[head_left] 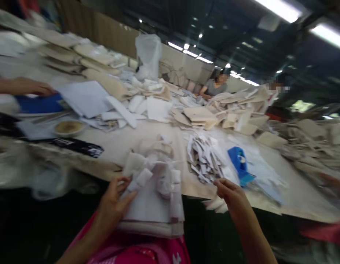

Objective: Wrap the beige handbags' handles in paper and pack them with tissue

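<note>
Pink clothing (134,253) underlies boards (150,210) beside half-spread left hand (114,201); right hand (230,193) grips white strips (216,204).

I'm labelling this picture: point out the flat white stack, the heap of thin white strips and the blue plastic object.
Flat white stack (149,208): head view, top face.
Heap of thin white strips (204,157): head view, middle.
Blue plastic object (236,162): head view, main body.
</note>
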Available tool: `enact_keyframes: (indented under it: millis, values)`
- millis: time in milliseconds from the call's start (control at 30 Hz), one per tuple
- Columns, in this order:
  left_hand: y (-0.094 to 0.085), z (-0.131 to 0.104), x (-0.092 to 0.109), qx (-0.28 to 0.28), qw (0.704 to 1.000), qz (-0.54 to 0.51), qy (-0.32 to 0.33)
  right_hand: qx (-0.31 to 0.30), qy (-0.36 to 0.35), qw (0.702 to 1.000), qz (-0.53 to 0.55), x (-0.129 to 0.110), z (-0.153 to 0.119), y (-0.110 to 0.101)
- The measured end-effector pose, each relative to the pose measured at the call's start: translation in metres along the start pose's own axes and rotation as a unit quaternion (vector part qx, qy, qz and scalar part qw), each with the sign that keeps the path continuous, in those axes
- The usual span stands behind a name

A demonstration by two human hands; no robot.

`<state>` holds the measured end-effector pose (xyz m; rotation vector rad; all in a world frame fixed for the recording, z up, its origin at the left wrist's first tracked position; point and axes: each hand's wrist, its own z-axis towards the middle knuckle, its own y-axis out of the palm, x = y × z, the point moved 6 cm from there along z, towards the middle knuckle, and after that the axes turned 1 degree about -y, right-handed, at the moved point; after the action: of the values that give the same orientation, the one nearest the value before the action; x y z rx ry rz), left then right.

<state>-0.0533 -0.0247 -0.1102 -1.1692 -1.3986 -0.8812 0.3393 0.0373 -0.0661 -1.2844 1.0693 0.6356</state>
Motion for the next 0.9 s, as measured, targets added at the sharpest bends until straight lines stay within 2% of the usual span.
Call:
enact_keyframes:
  millis: [100, 167, 233, 300, 400, 633, 900]
  values:
    - [-0.001, -0.001, -0.004, -0.026, 0.999, -0.023, 0.022, -0.199, 0.008, 0.975, 0.102, -0.058, -0.053, 0.110]
    - [0.001, -0.001, -0.003, -0.022, 0.998, -0.007, 0.050, -0.294, -0.003, 0.948, 0.119, -0.093, -0.085, 0.165]
    - [0.001, -0.002, -0.001, -0.009, 0.997, 0.003, 0.077, -0.333, -0.024, 0.936, 0.107, -0.114, -0.102, 0.202]
    - [0.000, -0.004, -0.001, 0.002, 0.995, 0.011, 0.097, -0.330, -0.043, 0.940, 0.071, -0.121, -0.104, 0.223]
    - [-0.001, -0.005, -0.004, 0.006, 0.993, 0.039, 0.110, -0.306, -0.055, 0.950, 0.007, -0.117, -0.097, 0.234]
    - [-0.002, -0.005, -0.003, -0.006, 0.985, 0.097, 0.146, -0.275, -0.072, 0.949, -0.135, -0.109, -0.091, 0.233]
    - [-0.004, -0.006, -0.005, -0.013, 0.986, 0.093, 0.141, -0.288, -0.072, 0.944, -0.142, -0.093, -0.097, 0.223]
